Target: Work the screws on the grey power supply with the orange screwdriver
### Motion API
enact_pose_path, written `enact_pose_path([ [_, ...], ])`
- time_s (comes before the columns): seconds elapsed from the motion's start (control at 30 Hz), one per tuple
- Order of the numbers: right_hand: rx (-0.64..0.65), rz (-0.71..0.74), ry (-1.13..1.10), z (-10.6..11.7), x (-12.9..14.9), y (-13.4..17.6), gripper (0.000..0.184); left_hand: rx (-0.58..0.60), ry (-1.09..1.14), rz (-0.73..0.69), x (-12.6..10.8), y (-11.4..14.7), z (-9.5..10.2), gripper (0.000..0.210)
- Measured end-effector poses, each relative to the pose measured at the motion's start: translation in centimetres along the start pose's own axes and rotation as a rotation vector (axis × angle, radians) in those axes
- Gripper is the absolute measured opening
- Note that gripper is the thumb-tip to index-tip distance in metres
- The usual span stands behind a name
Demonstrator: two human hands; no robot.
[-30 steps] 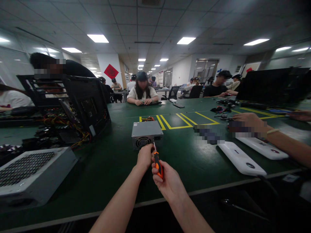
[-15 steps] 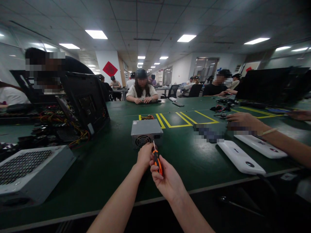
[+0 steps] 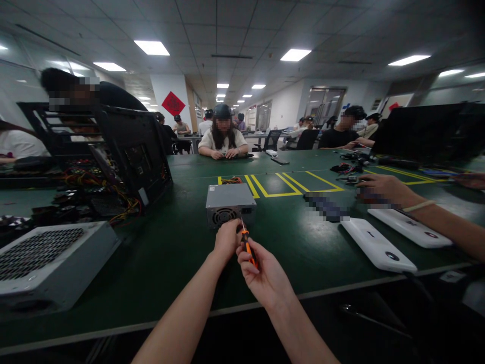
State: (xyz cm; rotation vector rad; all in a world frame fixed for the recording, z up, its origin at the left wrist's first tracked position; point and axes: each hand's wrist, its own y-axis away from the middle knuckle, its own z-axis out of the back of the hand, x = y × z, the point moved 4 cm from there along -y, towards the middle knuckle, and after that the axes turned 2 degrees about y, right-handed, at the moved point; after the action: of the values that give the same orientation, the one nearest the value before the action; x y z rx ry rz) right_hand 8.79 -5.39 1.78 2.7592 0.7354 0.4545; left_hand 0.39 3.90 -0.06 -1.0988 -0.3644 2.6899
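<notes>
A grey metal computer power supply (image 3: pixel 231 196) sits on the green table in front of me, its round fan grille facing me and bundled wires behind it. My right hand (image 3: pixel 261 268) grips a screwdriver (image 3: pixel 249 248) by its orange and black handle, the thin shaft pointing up and away toward the power supply's front face. Just left of the shaft, my left hand (image 3: pixel 227 240) is closed at the lower front of the power supply. Its fingertips are mostly hidden, and I cannot make out what they pinch. Whether the screwdriver tip touches anything is unclear.
Another power supply (image 3: pixel 76 273) lies at the near left, below an open black computer case (image 3: pixel 132 151) with loose cables. To the right are two white devices (image 3: pixel 379 245) and another person's hand (image 3: pixel 390 189). A person (image 3: pixel 223 139) sits across the table.
The view has shifted slightly. The screwdriver handle sits a little further right and leans slightly more. My left hand stays at the front of the power supply.
</notes>
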Motion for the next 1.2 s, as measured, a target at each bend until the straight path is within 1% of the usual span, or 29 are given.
enact_pose_path([
  [0.07,-0.024,0.012,-0.013,0.1,0.2,0.1,0.018,-0.006,-0.001,-0.003,-0.1,0.0,0.0,0.011],
  [0.13,-0.040,-0.011,-0.032,0.1,0.2,0.2,0.019,-0.003,-0.001,0.000,-0.1,0.0,0.0,0.012],
  [0.27,-0.023,-0.088,-0.017,0.2,0.0,0.0,0.023,0.020,0.000,0.013,0.2,-0.2,-0.1,0.012],
  [0.33,-0.012,-0.103,-0.012,0.2,-0.1,-0.1,0.025,0.024,0.004,0.017,0.3,-0.3,-0.1,0.012],
  [0.4,-0.002,-0.081,-0.022,0.2,0.0,-0.1,0.024,0.019,0.012,0.019,0.2,-0.3,-0.1,0.012],
  [0.5,-0.015,-0.020,-0.040,0.2,0.5,0.0,0.018,0.005,0.040,0.020,-0.2,-0.2,0.0,0.011],
  [0.57,-0.033,-0.020,-0.072,0.2,0.6,0.1,0.017,-0.001,0.070,0.019,-0.4,-0.2,0.0,0.011],
  [0.67,-0.027,-0.074,-0.112,0.2,0.5,0.1,0.021,0.002,0.135,0.020,-0.2,-0.5,-0.3,0.011],
  [0.77,-0.020,-0.113,-0.089,0.2,0.2,-0.1,0.023,0.014,0.203,0.031,0.3,-0.8,-0.8,0.011],
  [0.93,-0.027,-0.027,-0.039,0.4,0.3,-0.4,0.019,0.021,0.254,0.070,0.9,-1.0,-1.1,0.011],
  [1.0,-0.028,-0.015,-0.038,0.6,0.4,-0.5,0.016,0.022,0.259,0.080,0.9,-1.0,-1.1,0.010],
  [1.07,-0.021,-0.038,-0.042,0.9,0.4,-0.6,0.017,0.024,0.262,0.082,0.9,-1.0,-1.0,0.010],
  [1.2,0.005,-0.121,-0.018,1.0,0.0,-0.6,0.025,0.024,0.250,0.084,0.9,-1.0,-1.0,0.008],
])
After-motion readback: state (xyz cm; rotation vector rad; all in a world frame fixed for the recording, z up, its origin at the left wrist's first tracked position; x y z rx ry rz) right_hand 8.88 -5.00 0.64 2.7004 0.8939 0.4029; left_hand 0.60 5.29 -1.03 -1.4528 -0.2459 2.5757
